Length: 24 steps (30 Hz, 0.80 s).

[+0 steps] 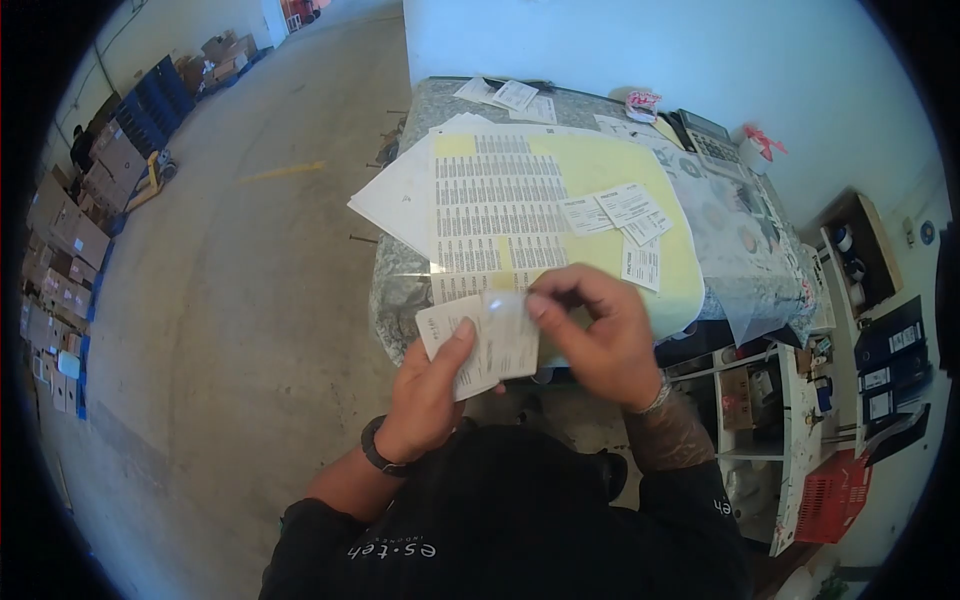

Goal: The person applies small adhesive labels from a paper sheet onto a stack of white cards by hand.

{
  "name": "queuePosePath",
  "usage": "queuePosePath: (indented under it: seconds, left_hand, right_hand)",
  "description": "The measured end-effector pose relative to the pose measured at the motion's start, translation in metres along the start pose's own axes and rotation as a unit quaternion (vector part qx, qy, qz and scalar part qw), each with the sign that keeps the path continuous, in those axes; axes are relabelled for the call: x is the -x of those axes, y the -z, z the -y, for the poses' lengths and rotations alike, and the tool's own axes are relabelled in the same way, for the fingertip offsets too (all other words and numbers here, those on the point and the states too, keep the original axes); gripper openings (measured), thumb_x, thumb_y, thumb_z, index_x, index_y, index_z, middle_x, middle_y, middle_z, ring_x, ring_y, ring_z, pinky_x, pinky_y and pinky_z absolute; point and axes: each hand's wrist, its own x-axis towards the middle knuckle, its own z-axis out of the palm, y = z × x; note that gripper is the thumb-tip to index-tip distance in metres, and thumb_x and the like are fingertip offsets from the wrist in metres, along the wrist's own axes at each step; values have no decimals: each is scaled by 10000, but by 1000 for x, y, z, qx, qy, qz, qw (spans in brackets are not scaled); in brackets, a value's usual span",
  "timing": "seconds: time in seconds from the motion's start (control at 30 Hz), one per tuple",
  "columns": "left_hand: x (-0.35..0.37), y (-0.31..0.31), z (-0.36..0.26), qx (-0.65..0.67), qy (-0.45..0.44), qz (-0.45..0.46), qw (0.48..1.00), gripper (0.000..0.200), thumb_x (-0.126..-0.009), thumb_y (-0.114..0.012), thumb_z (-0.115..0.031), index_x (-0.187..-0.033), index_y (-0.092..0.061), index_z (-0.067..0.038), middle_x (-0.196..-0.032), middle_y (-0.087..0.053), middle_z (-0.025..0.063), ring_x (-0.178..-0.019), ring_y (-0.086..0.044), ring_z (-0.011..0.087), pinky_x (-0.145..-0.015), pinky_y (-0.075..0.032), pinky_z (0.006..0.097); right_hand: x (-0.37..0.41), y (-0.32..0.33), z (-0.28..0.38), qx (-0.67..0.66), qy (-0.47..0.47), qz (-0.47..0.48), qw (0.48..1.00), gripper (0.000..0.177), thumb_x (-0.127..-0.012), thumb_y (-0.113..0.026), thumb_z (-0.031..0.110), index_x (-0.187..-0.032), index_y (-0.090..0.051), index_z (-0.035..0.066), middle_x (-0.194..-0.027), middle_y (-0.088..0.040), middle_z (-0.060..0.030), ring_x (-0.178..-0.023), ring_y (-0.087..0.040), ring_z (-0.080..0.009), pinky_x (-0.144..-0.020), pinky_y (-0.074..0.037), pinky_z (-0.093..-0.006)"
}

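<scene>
My left hand [430, 385] holds a small stack of printed white cards [468, 345], its thumb pressed on top. At the stack's upper right edge, my right hand [595, 335] pinches a clear, shiny piece [507, 305] between thumb and index finger; it lies over the cards. Beyond the hands, a sheet with rows of small printed labels [495, 205] rests on a yellow backing [675, 215]. Several loose printed cards [632, 212] overlap on the yellow area. White sheets [395, 195] stick out at the left.
More cards [515, 95] lie at the back of the patterned table [385, 340]. A calculator [710, 140] stands near the wall. On the right are a shelf [785, 450] and a red basket [833, 497]. Cardboard boxes [75, 235] line the far left wall.
</scene>
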Motion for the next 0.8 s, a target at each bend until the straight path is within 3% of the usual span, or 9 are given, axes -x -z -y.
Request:
queuePosePath:
  seconds: [0.07,0.13,0.2,0.27,0.3,0.47,0.57,0.63,0.8]
  left_hand:
    - [-3,16,4,12,-10,-16,1000,395,-1066,-481,-289,-1277,-582,29,-1090,-657,96,-944,-663,176,-765,-563,362]
    - [-2,19,5,24,-16,-30,999,401,-1048,-491,-298,-1261,-576,30,-1048,-649,96,-902,-662,191,-727,-557,384]
    - [-1,13,0,6,-21,-56,998,401,-1020,-521,-302,-1228,-586,34,-975,-627,80,-854,-649,178,-715,-549,373]
    - [0,16,1,7,-26,-39,999,392,-1021,-533,-287,-1239,-589,34,-998,-628,83,-871,-643,171,-728,-553,353]
    - [0,17,1,7,-30,-25,999,385,-1022,-546,-272,-1251,-592,34,-1021,-629,87,-888,-637,163,-740,-558,332]
    - [-2,18,2,1,-27,-35,999,380,-1016,-551,-266,-1249,-592,32,-1020,-632,83,-893,-635,161,-747,-553,327]
    - [-4,18,3,-2,-29,-30,999,377,-1015,-553,-262,-1250,-591,30,-1020,-634,80,-893,-635,161,-751,-551,325]
    - [-5,18,2,-1,-32,-27,999,375,-1014,-554,-260,-1251,-592,29,-1020,-636,79,-893,-635,161,-751,-551,324]
    - [-3,19,2,1,-32,-31,999,368,-1014,-555,-251,-1253,-590,26,-1020,-639,79,-896,-640,158,-749,-548,318]
  right_hand:
    - [-6,16,-9,-49,-26,-82,995,133,-958,-691,102,-1035,-700,-5,-912,-701,-19,-835,-612,-70,-764,-498,-255]
    - [-28,55,-18,3,-18,-193,981,164,-991,-663,114,-1053,-696,-34,-909,-700,-9,-829,-602,-53,-761,-488,-223]
    - [-35,79,-33,14,-20,-221,975,195,-980,-672,135,-1084,-699,-29,-901,-711,-46,-819,-631,-108,-755,-503,-263]
    - [-37,91,-36,332,47,-274,901,236,-965,-675,159,-1122,-701,-15,-914,-699,-101,-855,-645,-208,-785,-505,-320]
    - [-38,96,-41,419,108,-288,854,259,-955,-663,169,-1152,-704,6,-929,-656,-142,-881,-617,-296,-802,-490,-367]
    - [-21,65,-18,343,112,-222,906,172,-973,-618,119,-1082,-682,3,-884,-595,-139,-861,-569,-316,-784,-452,-406]
    - [-11,40,-14,276,55,-187,941,89,-969,-612,91,-990,-617,4,-859,-565,-138,-863,-552,-334,-782,-439,-417]
    - [-10,28,-15,267,142,-141,943,106,-935,-649,92,-935,-565,28,-852,-548,-126,-852,-545,-338,-771,-432,-427]
    - [-10,18,-15,278,212,-48,936,187,-841,-745,124,-946,-609,51,-925,-575,-112,-889,-562,-327,-799,-443,-432]
